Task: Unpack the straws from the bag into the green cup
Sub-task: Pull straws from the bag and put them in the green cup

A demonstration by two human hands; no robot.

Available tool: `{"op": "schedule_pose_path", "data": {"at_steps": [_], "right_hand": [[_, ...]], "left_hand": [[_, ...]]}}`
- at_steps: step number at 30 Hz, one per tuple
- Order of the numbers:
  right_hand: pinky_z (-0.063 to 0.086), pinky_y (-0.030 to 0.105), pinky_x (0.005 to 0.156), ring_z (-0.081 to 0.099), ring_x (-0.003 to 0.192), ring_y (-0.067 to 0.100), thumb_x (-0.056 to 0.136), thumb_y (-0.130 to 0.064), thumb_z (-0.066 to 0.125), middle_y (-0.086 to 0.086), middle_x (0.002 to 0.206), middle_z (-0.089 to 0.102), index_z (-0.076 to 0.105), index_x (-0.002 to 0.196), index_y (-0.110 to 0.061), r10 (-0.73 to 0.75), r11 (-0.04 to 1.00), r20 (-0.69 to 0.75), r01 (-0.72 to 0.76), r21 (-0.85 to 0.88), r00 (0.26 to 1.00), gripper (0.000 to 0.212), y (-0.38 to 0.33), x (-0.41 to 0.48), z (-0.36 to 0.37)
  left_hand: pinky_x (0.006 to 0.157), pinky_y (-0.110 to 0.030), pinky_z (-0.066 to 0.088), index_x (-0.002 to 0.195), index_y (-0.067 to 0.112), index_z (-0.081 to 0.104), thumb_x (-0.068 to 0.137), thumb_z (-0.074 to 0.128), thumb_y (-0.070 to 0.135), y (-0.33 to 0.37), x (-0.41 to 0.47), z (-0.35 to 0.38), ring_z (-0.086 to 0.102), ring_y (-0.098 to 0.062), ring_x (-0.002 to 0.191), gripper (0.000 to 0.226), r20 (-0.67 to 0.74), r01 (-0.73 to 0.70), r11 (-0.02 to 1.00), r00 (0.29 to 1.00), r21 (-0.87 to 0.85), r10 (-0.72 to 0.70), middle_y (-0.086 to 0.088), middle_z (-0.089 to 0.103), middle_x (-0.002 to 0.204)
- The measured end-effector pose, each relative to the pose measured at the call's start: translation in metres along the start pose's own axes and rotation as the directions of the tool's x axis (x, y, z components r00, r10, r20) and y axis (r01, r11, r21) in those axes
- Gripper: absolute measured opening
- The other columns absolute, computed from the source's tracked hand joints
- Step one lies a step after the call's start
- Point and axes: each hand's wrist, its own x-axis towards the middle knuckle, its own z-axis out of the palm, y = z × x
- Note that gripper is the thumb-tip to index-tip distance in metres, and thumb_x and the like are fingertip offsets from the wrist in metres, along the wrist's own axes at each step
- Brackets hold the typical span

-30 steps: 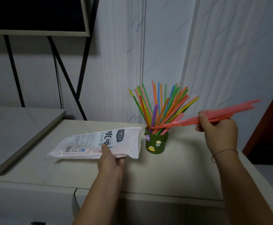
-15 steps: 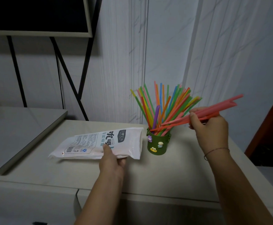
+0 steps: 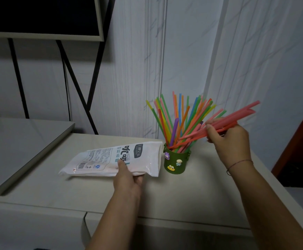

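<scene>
Right hand point(image 3: 231, 139) pinches pink plastic straws point(image 3: 237, 118), tips over the green cartoon-stickered cup point(image 3: 176, 162); left hand point(image 3: 128, 179) pinches the white plastic bag point(image 3: 111, 159) touching the cup's left; bare pale table point(image 3: 201, 195) in front.

Dim, soft shadows, wide-angle edge bending, slight blur

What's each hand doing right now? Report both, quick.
Left hand: closed on the white straw bag, pinning it on the table.
Right hand: closed on a bunch of pink straws, ends at the green cup.
</scene>
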Motion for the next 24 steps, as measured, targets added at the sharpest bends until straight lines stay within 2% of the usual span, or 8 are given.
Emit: {"op": "schedule_pose_path", "data": {"at_steps": [2,6,10,13,17,23,24], "right_hand": [[0.048,0.016,0.067,0.067,0.07,0.018,0.086,-0.02,0.062,0.003,0.074,0.065,0.069,0.097,-0.011,0.002,1.0,0.017,-0.002,-0.01,1.0,0.016,0.0,0.002,0.0],[0.054,0.028,0.075,0.068,0.073,0.021,0.086,-0.021,0.062,0.006,0.078,0.068,0.069,0.096,-0.012,-0.003,1.0,0.05,0.004,-0.009,0.999,0.015,-0.003,0.007,0.001],[0.054,0.029,0.072,0.068,0.069,0.024,0.087,-0.021,0.061,0.012,0.075,0.069,0.069,0.096,-0.007,0.016,0.998,0.126,-0.008,-0.062,0.992,0.019,-0.004,0.012,0.009],[0.056,0.034,0.072,0.068,0.068,0.026,0.087,-0.024,0.061,0.014,0.074,0.07,0.07,0.091,-0.002,0.07,0.994,0.182,-0.053,-0.093,0.981,0.024,0.0,0.012,0.019],[0.05,0.026,0.064,0.064,0.06,0.023,0.086,-0.022,0.062,0.013,0.07,0.067,0.069,0.089,0.0,0.129,0.99,0.197,-0.115,-0.08,0.972,0.024,0.01,0.01,0.031],[0.05,0.025,0.063,0.06,0.054,0.012,0.086,-0.022,0.062,0.007,0.06,0.063,0.067,0.078,-0.003,0.196,0.981,0.205,-0.192,-0.043,0.959,0.022,0.021,0.007,0.043],[0.05,0.025,0.064,0.059,0.054,0.012,0.086,-0.021,0.062,0.007,0.061,0.064,0.067,0.077,-0.003,0.2,0.98,0.206,-0.197,-0.035,0.958,0.021,0.022,0.007,0.045]], "left_hand": [[0.052,-0.038,0.056,0.123,0.016,0.052,0.096,0.053,0.022,0.0,0.0,0.001,0.063,-0.016,0.075,0.028,0.005,0.002,1.0,1.0,-0.006,-0.002,-0.002,0.064,0.087],[0.07,-0.045,0.057,0.126,0.014,0.052,0.096,0.053,0.021,0.0,-0.001,0.002,0.062,-0.016,0.076,0.031,0.008,0.0,1.0,1.0,-0.002,0.0,-0.002,0.064,0.088],[0.064,-0.044,0.059,0.126,0.014,0.052,0.096,0.053,0.022,0.002,0.0,0.002,0.062,-0.015,0.074,0.031,0.008,-0.004,1.0,1.0,-0.005,0.004,-0.001,0.064,0.087],[0.069,-0.044,0.055,0.122,0.016,0.053,0.096,0.053,0.022,0.002,-0.001,0.003,0.062,-0.015,0.074,0.027,0.0,-0.005,1.0,1.0,-0.004,0.005,-0.001,0.063,0.086],[0.066,-0.044,0.059,0.114,0.018,0.053,0.095,0.054,0.023,0.003,-0.001,0.003,0.063,-0.015,0.074,0.019,-0.003,-0.001,1.0,1.0,-0.006,0.001,-0.001,0.064,0.087],[0.062,-0.041,0.059,0.113,0.018,0.054,0.095,0.055,0.023,0.004,0.002,0.002,0.063,-0.015,0.074,0.018,-0.008,0.0,1.0,1.0,-0.003,0.0,-0.002,0.065,0.087],[0.065,-0.043,0.06,0.113,0.018,0.053,0.095,0.055,0.023,0.004,0.001,0.002,0.063,-0.016,0.074,0.018,-0.008,-0.001,1.0,1.0,-0.003,0.001,-0.002,0.065,0.087]]}}
